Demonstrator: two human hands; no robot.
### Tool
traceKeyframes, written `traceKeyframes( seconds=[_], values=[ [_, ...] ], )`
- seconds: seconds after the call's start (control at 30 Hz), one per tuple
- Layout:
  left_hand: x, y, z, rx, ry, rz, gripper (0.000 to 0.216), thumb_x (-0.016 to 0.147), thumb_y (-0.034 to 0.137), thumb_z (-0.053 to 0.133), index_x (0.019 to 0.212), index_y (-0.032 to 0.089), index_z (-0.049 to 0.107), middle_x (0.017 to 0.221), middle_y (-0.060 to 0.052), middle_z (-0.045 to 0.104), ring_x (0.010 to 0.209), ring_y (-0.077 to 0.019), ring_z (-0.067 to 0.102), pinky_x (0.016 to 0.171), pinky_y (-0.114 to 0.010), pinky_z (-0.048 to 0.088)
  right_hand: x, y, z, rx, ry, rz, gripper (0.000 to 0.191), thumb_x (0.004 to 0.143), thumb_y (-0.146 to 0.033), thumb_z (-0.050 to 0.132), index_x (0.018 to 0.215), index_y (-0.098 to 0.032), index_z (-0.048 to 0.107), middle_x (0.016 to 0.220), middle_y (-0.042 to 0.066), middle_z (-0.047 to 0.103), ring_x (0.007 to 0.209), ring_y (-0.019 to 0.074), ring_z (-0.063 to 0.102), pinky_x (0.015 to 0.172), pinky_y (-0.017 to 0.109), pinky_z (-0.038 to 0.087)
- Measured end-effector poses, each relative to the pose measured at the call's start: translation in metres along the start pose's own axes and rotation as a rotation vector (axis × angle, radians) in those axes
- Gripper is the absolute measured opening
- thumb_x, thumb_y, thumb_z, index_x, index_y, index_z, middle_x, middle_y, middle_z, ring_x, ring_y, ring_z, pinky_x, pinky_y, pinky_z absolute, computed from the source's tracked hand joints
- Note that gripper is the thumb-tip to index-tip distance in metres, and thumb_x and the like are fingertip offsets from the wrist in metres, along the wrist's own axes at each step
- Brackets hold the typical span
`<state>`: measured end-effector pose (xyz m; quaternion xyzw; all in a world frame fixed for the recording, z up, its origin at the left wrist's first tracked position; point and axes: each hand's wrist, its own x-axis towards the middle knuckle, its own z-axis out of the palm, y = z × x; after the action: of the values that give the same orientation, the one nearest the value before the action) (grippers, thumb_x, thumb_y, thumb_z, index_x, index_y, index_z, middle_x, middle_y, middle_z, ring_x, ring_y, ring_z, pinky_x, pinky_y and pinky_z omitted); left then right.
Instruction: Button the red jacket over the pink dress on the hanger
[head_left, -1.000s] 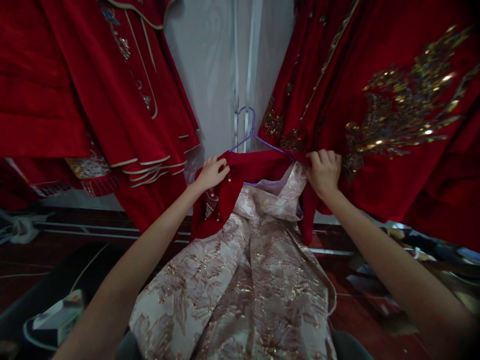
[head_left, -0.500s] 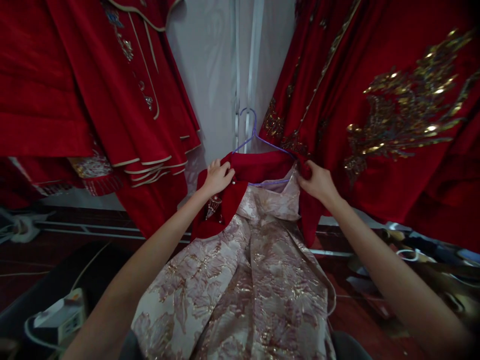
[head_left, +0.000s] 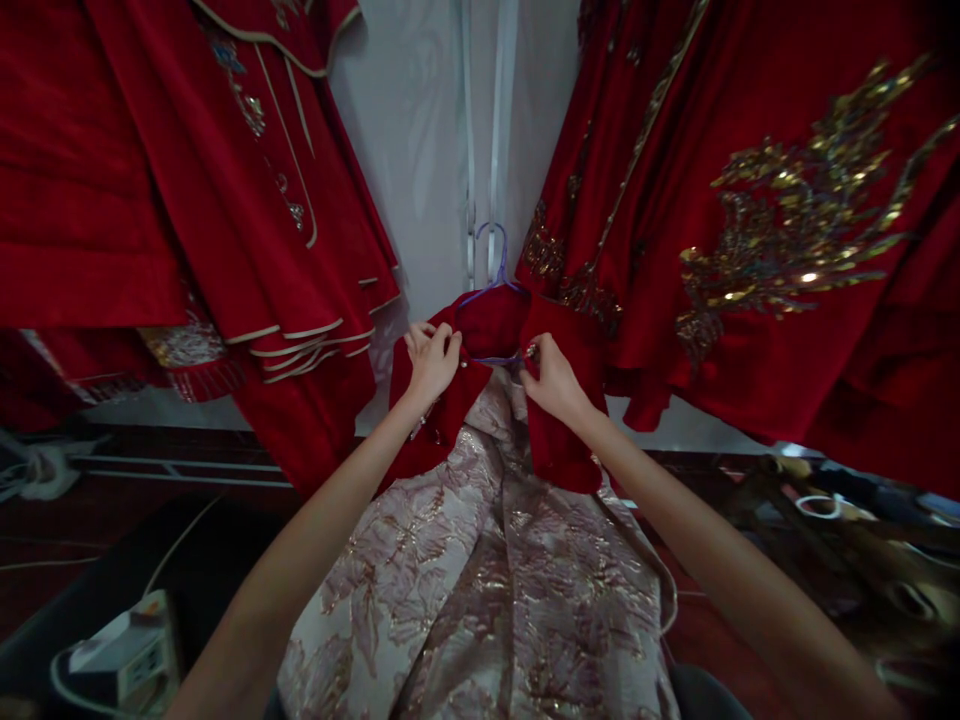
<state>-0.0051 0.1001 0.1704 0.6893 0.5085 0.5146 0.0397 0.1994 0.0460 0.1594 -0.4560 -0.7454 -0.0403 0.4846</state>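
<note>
A short red jacket [head_left: 559, 450] lies over a pale pink brocade dress [head_left: 405, 570] with a gold floral pattern. Both are on a purple wire hanger [head_left: 501, 262], its hook up by the white rail. My left hand [head_left: 433, 362] is closed on the jacket's left front near the collar, close to a small bead. On the other side my right hand [head_left: 556, 383] pinches the right front edge, beside a shiny button at the neckline. Fabric and fingers hide part of the dress's top.
Red garments [head_left: 300, 260] hang at the left, and more with gold sequin embroidery [head_left: 795, 230] hang at the right. A white power strip [head_left: 139, 650] with a cable sits on a dark surface at lower left. Cluttered items [head_left: 862, 530] lie at lower right.
My right hand has moved left and inward, bringing the jacket's right front over the dress's shoulder and bodice. My left hand stays nearly in place on the left front.
</note>
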Motion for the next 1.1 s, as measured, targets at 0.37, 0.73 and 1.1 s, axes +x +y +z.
traceKeyframes(
  seconds=[0.37, 0.73, 1.1],
  values=[
    [-0.009, 0.037, 0.031, -0.993, -0.364, -0.331, 0.025, 0.083, 0.037, 0.054, 0.071, 0.017, 0.044, 0.059, 0.003, 0.049, 0.051, -0.0089, 0.054, 0.054, -0.023, 0.049, -0.010, -0.012, 0.024, 0.331, -0.077, 0.017, 0.040, 0.070, -0.012, 0.049, 0.105, -0.021, 0.033, 0.099, 0.005, 0.048, 0.080, 0.0155, 0.054, 0.075, 0.032, 0.048],
    [-0.041, 0.029, 0.024, -1.238, -0.343, -0.329, 0.022, 0.070, 0.022, 0.069, 0.088, 0.013, 0.063, 0.087, -0.004, 0.066, 0.084, -0.0131, 0.063, 0.090, -0.033, 0.047, -0.016, -0.005, 0.023, 0.504, -0.004, 0.111, 0.020, 0.088, -0.023, 0.042, 0.107, -0.021, 0.045, 0.104, 0.006, 0.054, 0.087, 0.0137, 0.057, 0.076, 0.029, 0.050],
    [-0.053, 0.016, 0.041, -0.770, -0.036, -0.184, 0.017, 0.070, 0.018, 0.064, 0.085, 0.016, 0.058, 0.088, -0.004, 0.061, 0.078, -0.0121, 0.058, 0.078, -0.028, 0.047, -0.018, 0.007, 0.030, 0.583, 0.010, 0.200, 0.023, 0.086, -0.037, 0.049, 0.103, -0.022, 0.050, 0.098, 0.005, 0.059, 0.085, 0.0143, 0.060, 0.073, 0.027, 0.051]
  ],
)
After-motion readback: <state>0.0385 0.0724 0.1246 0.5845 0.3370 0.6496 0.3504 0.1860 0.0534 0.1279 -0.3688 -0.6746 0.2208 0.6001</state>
